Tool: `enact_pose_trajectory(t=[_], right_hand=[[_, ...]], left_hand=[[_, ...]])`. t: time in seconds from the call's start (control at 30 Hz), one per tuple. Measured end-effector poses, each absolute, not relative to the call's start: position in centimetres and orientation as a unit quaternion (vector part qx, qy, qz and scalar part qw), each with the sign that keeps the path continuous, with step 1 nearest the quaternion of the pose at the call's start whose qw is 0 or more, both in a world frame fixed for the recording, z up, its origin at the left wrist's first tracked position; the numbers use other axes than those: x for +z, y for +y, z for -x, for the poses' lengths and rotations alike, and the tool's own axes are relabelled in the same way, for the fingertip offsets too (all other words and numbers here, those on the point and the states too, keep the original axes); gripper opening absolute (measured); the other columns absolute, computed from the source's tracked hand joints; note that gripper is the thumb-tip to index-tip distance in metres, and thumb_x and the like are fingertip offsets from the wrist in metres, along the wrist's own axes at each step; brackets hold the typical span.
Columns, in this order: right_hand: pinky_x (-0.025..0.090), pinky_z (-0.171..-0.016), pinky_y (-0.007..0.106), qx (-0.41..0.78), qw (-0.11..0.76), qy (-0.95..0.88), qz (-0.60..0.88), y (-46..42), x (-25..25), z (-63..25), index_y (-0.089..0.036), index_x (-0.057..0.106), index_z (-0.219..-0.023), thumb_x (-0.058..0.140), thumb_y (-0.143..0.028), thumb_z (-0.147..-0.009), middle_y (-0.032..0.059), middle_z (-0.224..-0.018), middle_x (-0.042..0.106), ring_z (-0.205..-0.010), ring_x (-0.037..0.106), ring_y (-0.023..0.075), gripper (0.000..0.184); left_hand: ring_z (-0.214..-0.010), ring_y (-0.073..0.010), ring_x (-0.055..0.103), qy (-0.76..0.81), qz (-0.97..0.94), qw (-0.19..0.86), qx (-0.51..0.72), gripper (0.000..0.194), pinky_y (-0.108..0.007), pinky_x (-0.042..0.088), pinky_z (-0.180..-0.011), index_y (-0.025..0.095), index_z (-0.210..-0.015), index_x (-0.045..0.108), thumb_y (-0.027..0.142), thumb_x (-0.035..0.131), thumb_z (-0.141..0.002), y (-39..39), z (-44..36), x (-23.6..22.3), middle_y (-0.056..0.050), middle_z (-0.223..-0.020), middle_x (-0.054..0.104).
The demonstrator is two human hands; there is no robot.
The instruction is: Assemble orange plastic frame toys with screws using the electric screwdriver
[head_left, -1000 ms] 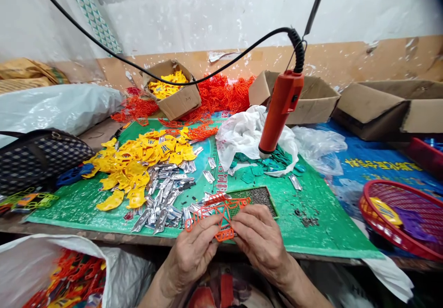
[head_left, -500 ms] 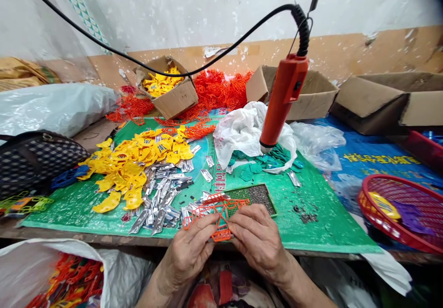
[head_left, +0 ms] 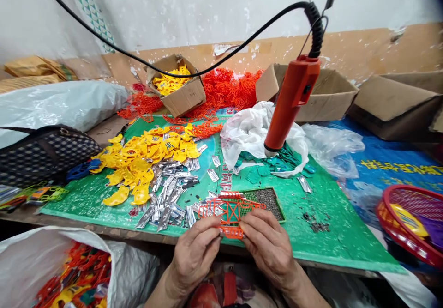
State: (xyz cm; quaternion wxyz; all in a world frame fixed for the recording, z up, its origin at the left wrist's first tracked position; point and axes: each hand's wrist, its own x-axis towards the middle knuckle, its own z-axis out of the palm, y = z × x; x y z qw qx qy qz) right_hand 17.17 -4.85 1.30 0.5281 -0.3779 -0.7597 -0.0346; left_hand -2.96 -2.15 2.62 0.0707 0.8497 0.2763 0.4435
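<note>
An orange plastic openwork frame (head_left: 231, 210) is held up above the table's front edge. My left hand (head_left: 197, 248) pinches its left side between thumb and fingers, and my right hand (head_left: 268, 241) grips its right side. Behind it a green tray (head_left: 284, 215) of small dark screws is partly covered by the frame and my fingers. To the left lie shiny silver strips (head_left: 168, 195) in a heap, with a pile of yellow plastic pieces (head_left: 138, 160) beyond them. A red-orange electric screwdriver (head_left: 292, 102) hangs from a cable, tip down, over teal plastic pieces (head_left: 287, 160).
Cardboard boxes (head_left: 325, 98) stand along the back, beside a tangle of orange frames (head_left: 231, 88). A red basket (head_left: 386, 206) is at the right. Below the table's left edge sits an open white sack (head_left: 117, 271) of finished-looking colourful pieces. A checked bag (head_left: 51, 155) lies far left.
The view has shifted, so the table's contents appear farther right. My hands have moved slightly apart, and more of the orange frame shows between them. Both still hold it.
</note>
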Motion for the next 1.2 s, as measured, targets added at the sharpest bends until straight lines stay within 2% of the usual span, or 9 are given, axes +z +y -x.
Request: enact_pose_trajectory(t=[0.37, 0.93, 1.07, 1.2], right_hand=[[0.057, -0.078, 0.037, -0.079, 0.515, -0.756, 0.395, -5.0, 0.5, -17.8, -0.010, 0.067, -0.099, 0.059, -0.008, -0.089, 0.0118, -0.087, 0.074, -0.087, 0.065, 0.0200, 0.013], [0.057, -0.076, 0.037, -0.054, 0.499, -0.772, 0.389, -5.1, 0.9, -18.3, -0.012, 0.068, -0.097, 0.062, -0.007, -0.085, 0.0103, -0.086, 0.075, -0.086, 0.065, 0.0210, 0.014], [0.056, -0.075, 0.037, -0.058, 0.501, -0.770, 0.390, -5.1, 0.9, -18.1, -0.013, 0.068, -0.096, 0.063, -0.007, -0.085, 0.0093, -0.085, 0.075, -0.083, 0.066, 0.0205, 0.013], [0.055, -0.076, 0.037, -0.058, 0.495, -0.771, 0.397, -5.1, 0.9, -17.8, -0.013, 0.067, -0.095, 0.063, -0.006, -0.085, 0.0093, -0.085, 0.075, -0.083, 0.066, 0.0205, 0.013]], left_hand=[[-0.096, -0.0141, 0.069, 0.254, -0.850, 0.117, 0.446, 0.020, -0.021, 0.057, -0.086, 0.012, -0.102, 0.060, 0.000, 0.053, -0.088, -2.3, 2.2, 2.2, -0.011, -0.099, 0.071], [-0.088, -0.0161, 0.072, 0.293, -0.860, 0.082, 0.410, 0.020, -0.022, 0.058, -0.074, 0.016, -0.100, 0.060, 0.003, 0.048, -0.090, -2.9, 2.0, 3.3, -0.009, -0.093, 0.074], [-0.089, -0.0166, 0.071, 0.300, -0.860, 0.089, 0.404, 0.024, -0.023, 0.057, -0.077, 0.012, -0.110, 0.055, 0.002, 0.048, -0.090, -2.9, 2.1, 3.5, -0.010, -0.095, 0.072], [-0.092, -0.0189, 0.068, 0.293, -0.887, 0.102, 0.343, 0.033, -0.026, 0.057, -0.077, 0.010, -0.121, 0.053, 0.001, 0.046, -0.090, -2.7, 2.2, 3.9, -0.012, -0.101, 0.069]])
